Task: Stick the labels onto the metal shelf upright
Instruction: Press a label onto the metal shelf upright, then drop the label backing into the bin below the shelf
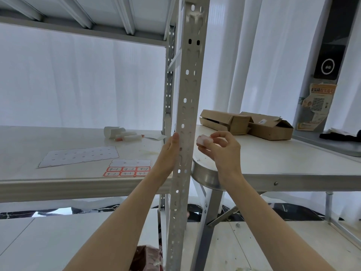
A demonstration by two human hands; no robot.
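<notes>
Your left hand [169, 151] lies flat and open-fingered against the upright [185, 122], seemingly steadying it. Your right hand [220, 149] pinches a label [204, 141] just beside the post, ready to press on. Spare labels sit on the sheet [128, 171] on the shelf [58, 184].

Both forearms are bare to the frame's edge, no sleeves showing, and the left hand [169, 153] and right hand [222, 151] seem ungloved and ringless.
</notes>
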